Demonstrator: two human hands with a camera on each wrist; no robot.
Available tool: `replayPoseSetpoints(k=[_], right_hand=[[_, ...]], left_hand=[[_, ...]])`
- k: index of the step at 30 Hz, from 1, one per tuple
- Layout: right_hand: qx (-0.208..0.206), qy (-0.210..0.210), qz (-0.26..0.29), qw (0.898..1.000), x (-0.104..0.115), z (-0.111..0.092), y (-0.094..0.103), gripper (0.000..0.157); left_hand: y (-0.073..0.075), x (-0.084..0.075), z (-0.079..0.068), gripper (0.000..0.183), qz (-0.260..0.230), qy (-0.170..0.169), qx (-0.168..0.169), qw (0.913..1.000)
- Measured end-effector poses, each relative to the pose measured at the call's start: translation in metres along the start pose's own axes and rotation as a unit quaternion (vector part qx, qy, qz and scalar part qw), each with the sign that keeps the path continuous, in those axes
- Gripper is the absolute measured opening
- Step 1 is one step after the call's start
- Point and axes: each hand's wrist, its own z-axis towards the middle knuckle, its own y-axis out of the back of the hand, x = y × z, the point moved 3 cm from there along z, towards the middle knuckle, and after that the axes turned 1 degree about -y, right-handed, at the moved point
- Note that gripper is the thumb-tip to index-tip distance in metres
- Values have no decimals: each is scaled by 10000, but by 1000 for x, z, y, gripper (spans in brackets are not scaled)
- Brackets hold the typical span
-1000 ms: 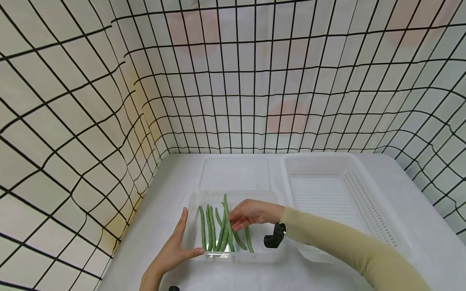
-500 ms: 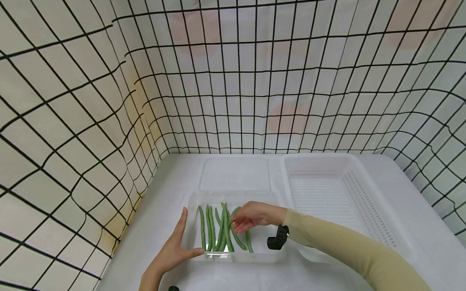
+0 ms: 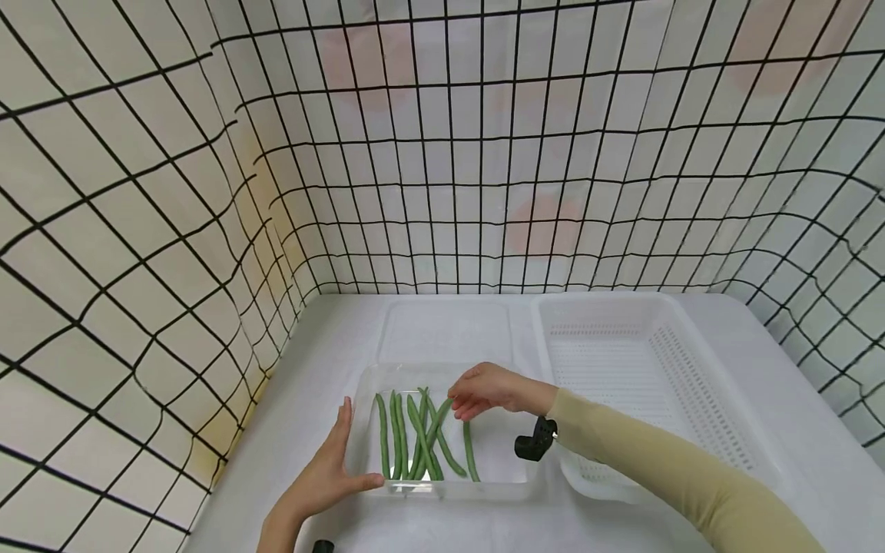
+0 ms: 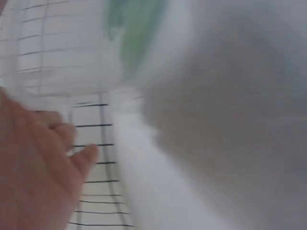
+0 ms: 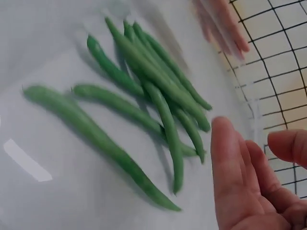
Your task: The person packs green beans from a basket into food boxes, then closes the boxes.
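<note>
Several green beans (image 3: 420, 438) lie inside a clear plastic container (image 3: 484, 490), some crossing one another. My right hand (image 3: 494, 390) hovers over the container's right half, fingertips close to the upper end of one slanting bean. In the right wrist view, index finger and thumb stand apart with nothing between them, and the beans (image 5: 153, 91) lie just beyond the fingertips. My left hand (image 3: 325, 472) is spread at the container's front left corner, thumb at the front rim and fingers along the left side. The left wrist view is blurred; the left hand (image 4: 38, 167) shows beside the container wall.
A flat clear lid (image 3: 445, 330) lies behind the container. To the right stands a white perforated basket (image 3: 618, 376). Black wire grid (image 3: 484, 192) encloses the white table (image 3: 332, 346) at the back and both sides.
My right hand was among the middle beans, one lifted in its fingers; it has moved slightly right and back. The upper beans now cross differently. The left hand has hardly moved.
</note>
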Motion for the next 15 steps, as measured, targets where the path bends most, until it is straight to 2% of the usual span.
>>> replayPoseSetpoints(k=[3, 5, 8, 11, 12, 13, 15], right_hand=[[-675, 444, -254, 9964, 12, -1, 11, 26], [-1225, 742, -434, 9887, 21, -2, 19, 25], [-2065, 1165, -1082, 9654, 31, -2, 33, 31], [-2564, 1314, -1771, 9411, 35, 3, 44, 50], [-2669, 1281, -1915, 9358, 35, 6, 48, 58], [-2706, 1225, -1956, 9346, 35, 9, 52, 65], [-2717, 958, -1910, 9384, 33, 16, 59, 77]], left_hand=[[12, -10, 7, 119, 250, -82, 36, 9996], [23, -18, 16, 109, 392, -301, -77, 9987], [39, -32, 38, 88, 397, -741, -359, 9958], [52, -44, 67, 66, 47, -1001, -594, 9932], [56, -47, 78, 61, -145, -983, -618, 9931], [59, -49, 88, 58, -353, -917, -617, 9932], [63, -51, 110, 54, -710, -604, -535, 9942]])
